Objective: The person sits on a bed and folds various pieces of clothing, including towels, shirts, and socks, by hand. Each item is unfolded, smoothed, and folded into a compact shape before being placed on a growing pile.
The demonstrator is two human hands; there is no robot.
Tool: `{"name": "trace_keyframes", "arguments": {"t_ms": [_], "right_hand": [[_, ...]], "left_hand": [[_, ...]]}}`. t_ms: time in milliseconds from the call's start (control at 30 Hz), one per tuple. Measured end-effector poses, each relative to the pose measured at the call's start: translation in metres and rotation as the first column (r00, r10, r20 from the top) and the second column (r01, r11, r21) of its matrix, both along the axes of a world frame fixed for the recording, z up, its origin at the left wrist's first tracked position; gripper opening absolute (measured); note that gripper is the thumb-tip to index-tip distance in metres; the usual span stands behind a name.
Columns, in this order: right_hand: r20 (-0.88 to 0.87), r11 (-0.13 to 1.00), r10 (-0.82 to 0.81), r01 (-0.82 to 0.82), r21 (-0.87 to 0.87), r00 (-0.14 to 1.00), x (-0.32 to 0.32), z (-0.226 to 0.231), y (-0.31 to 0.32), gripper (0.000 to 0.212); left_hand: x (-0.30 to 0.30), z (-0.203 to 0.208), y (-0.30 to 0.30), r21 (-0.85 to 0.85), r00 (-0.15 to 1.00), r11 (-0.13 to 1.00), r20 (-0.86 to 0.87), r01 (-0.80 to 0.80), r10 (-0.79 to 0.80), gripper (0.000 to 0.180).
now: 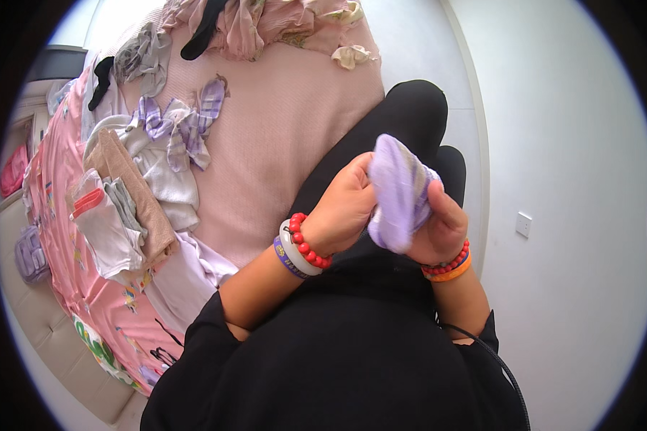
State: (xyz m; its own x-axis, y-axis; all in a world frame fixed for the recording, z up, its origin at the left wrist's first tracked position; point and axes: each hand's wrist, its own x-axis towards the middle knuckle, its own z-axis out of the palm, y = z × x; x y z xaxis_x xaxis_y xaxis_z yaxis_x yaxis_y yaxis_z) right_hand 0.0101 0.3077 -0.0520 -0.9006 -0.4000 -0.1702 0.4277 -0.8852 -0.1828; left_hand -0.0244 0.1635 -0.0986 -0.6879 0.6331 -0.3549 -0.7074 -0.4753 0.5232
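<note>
A lavender-and-grey sock (395,190) is suspended between the two hands, above the lap of the black trousers (415,108), and its long axis runs roughly away from the body, square to the line joining the hands. The left hand (340,205) pinches its left edge around mid-length, while the right hand (438,233) cups the right side and lower end, thumb along the edge; both are grasping it, though most of the right fingers are hidden behind the fabric. Neither hand is clearly nearer, since the sock touches both. The purple-checked cloth pieces (187,133) lie on the pink bedspread (266,144), well apart to the upper left, on the left hand's side. Motion blur obscures the sock's opening, so which end is the cuff cannot be told.
</note>
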Motion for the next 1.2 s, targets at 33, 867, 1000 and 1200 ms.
{"name": "trace_keyframes", "arguments": {"t_ms": [33, 867, 1000, 1200], "right_hand": [[0.001, 0.994, 0.022, -0.022, 0.109, 1.0, -0.001, 0.002, 0.0, 0.045], [-0.023, 0.08, 0.207, 0.006, 0.997, 0.978, -0.014, -0.009, 0.001, 0.021], [-0.037, 0.056, 0.316, 0.02, 0.998, 0.948, -0.012, -0.007, -0.007, 0.018], [0.093, 0.4, 0.271, -0.2, 0.894, 0.958, -0.015, -0.007, -0.005, 0.026]], "left_hand": [[0.001, 0.003, -0.002, -0.022, 0.997, 0.998, 0.053, -0.062, 0.063, 0.03], [-0.04, -0.07, -0.214, -0.32, 0.573, -0.489, -0.599, -0.811, -0.559, 0.025], [-0.065, -0.097, -0.251, -0.434, 0.583, -0.391, -0.642, -0.812, -0.498, 0.029], [-0.039, 0.001, -0.158, -0.413, 0.56, 0.428, -0.767, -0.804, 0.312, 0.018]]}}
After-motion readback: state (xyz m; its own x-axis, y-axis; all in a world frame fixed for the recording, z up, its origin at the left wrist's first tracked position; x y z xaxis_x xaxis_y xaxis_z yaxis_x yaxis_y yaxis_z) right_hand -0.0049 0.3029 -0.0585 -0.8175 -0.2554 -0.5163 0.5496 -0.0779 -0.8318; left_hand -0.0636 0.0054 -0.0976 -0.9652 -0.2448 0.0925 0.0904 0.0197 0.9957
